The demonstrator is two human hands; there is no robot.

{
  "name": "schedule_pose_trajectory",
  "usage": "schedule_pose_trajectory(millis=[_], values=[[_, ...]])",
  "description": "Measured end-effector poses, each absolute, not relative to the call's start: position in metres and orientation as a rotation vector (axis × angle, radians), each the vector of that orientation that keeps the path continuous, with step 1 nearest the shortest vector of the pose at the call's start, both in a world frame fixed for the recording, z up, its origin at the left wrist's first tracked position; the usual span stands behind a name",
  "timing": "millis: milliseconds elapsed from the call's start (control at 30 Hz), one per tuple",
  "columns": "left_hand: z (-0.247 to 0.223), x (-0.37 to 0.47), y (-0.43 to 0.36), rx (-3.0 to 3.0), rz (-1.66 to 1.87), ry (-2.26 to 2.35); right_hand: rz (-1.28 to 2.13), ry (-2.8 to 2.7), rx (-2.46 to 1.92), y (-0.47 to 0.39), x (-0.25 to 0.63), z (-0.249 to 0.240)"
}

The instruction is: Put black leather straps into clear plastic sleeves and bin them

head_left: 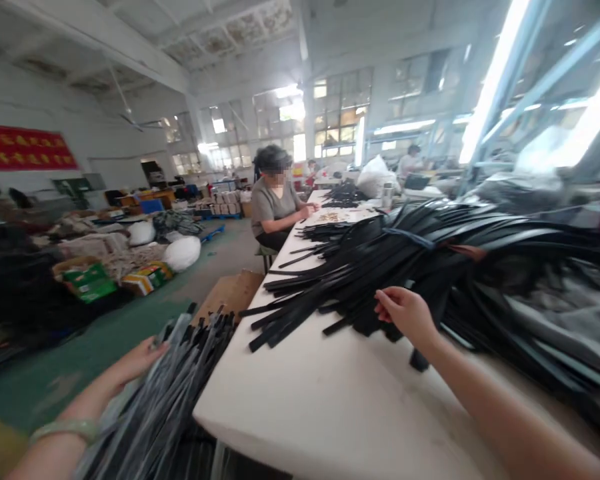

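Observation:
Long black strips [370,260] lie in a big bundle across the white table [300,393], bound with a bluish tie [409,236]. My right hand [397,308] hovers at the near edge of this bundle, thumb and fingers pressed together; whatever is between them is too small to name. To the left of the table and lower down, a second heap of dark grey strips [180,380] stands upright. My left hand [143,360] is at the left side of that heap, its fingers touching the strips' upper part and partly blurred. A pale green bangle [64,430] circles the left wrist.
A person in a grey top [275,207] sits at the table's far left side, hands over small pieces. Cardboard [233,293] lies beyond the left heap. Boxes, sacks and bundles cover the floor at left. A plastic-wrapped pile [570,313] sits at the right.

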State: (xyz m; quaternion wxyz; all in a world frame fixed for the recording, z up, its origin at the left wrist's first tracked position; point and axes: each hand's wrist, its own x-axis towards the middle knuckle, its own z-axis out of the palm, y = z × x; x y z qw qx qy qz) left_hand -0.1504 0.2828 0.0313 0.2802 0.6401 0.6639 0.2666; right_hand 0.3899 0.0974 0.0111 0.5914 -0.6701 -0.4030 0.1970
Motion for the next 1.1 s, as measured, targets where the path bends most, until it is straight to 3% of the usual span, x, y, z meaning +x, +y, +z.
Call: schedule_pose_trajectory(millis=[133,333,433,667,1100], values=[[0.039,-0.037,0.306,2.369,0.719,1.654,0.068,-0.961,-1.734,0.099,0.424,0.006],[0.055,0.154,0.219,3.046,0.751,0.520,-0.127,-1.185,-1.733,0.098,0.414,0.013],[0.039,0.206,0.211,3.160,0.808,0.601,-0.096,-1.451,-1.630,0.099,0.397,0.013],[0.030,0.222,0.242,3.164,0.974,0.746,-0.074,-1.549,-1.581,0.104,0.392,0.006],[0.040,0.250,0.240,3.052,0.872,0.722,-0.100,-1.564,-1.618,0.107,0.397,0.003]])
